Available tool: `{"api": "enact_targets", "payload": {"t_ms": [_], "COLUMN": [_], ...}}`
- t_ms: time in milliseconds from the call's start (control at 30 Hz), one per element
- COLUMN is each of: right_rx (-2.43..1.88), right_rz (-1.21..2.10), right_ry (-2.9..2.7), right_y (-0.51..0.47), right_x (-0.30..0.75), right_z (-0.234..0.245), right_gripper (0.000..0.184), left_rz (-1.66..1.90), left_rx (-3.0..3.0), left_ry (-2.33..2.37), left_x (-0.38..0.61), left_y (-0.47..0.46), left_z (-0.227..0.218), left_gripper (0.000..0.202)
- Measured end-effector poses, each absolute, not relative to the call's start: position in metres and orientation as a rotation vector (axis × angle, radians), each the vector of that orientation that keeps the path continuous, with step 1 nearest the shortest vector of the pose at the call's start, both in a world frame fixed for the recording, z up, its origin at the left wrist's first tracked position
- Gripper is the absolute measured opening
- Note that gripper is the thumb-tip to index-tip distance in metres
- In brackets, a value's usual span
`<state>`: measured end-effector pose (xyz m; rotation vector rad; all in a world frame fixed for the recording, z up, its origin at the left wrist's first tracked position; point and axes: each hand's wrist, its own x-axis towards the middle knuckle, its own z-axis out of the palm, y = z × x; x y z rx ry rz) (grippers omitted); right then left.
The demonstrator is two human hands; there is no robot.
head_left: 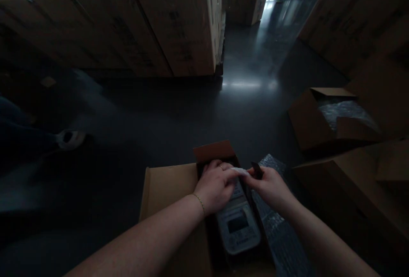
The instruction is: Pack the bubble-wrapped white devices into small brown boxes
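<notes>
An open cardboard box (pixel 171 183) stands low in front of me. Inside lies a pale grey device (pixel 240 230) with a dark screen, much like an electricity meter. My left hand (pixel 217 185) is bent over its far end, some fingers hidden in the box. Between my two hands a crumpled white, film-like piece (pixel 240 171) is stretched, touched by my left index finger. My right hand (pixel 266 185) pinches the other end of that piece. A small dark flat object (pixel 256 169), its kind unclear, sticks up from the right fingers.
Bubble wrap (pixel 281 230) lies along the box's right side. Another open carton (pixel 313 123) with bubble wrap and a larger carton (pixel 345 196) stand at right. Big stacked cartons (pixel 179 25) on a pallet rise ahead. A person's shoe (pixel 72 139) is on the floor at left.
</notes>
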<state>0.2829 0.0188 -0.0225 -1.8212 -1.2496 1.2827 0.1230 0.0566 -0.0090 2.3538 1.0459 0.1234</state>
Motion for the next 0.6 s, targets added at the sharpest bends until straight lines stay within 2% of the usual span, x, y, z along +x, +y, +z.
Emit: {"api": "enact_targets", "payload": {"t_ms": [100, 367, 600], "right_rx": [-1.776, -1.784, -1.791], "right_rz": [1.318, 1.25, 1.205], "right_ry": [-1.223, -1.193, -1.173], "right_y": [0.018, 0.014, 0.01], "right_x": [0.287, 0.286, 0.288], "right_z": [-0.025, -0.03, -0.037], "right_gripper": [0.015, 0.016, 0.016], "left_rz": [0.15, 0.222, 0.134], "left_rx": [2.32, 2.328, 2.297], "left_ry": [1.175, 1.255, 1.184], "left_x": [0.131, 0.14, 0.136], "left_y": [0.055, 0.042, 0.038], "left_z": [-0.012, -0.015, -0.012], "left_gripper": [0.027, 0.025, 0.046]}}
